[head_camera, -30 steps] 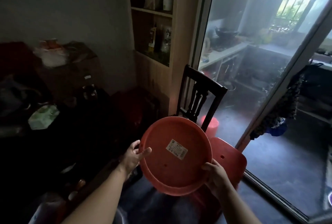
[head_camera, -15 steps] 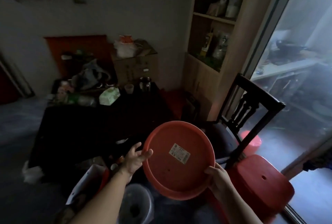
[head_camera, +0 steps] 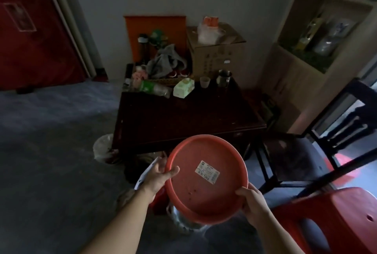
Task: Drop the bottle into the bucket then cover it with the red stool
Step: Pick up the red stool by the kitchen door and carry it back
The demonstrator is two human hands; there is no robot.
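While the left hand (head_camera: 158,176) grips one edge of the round red bucket (head_camera: 206,178) and the right hand (head_camera: 253,204) grips the other, it hangs tilted above the floor. A bottle (head_camera: 155,88) lies on the dark table (head_camera: 183,117). The red stool (head_camera: 338,219) stands just right.

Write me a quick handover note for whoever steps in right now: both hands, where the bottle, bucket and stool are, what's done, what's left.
Left hand and right hand both grip the rim of a red basin, held tilted in the air.
Plastic bottle lies on the dark table, untouched.
Red stool stands on the floor at the right, beside the chair.
A lined bin stands by the table's left corner.
Done: nothing visible.
Left: drop the bottle in, cover with the stool.
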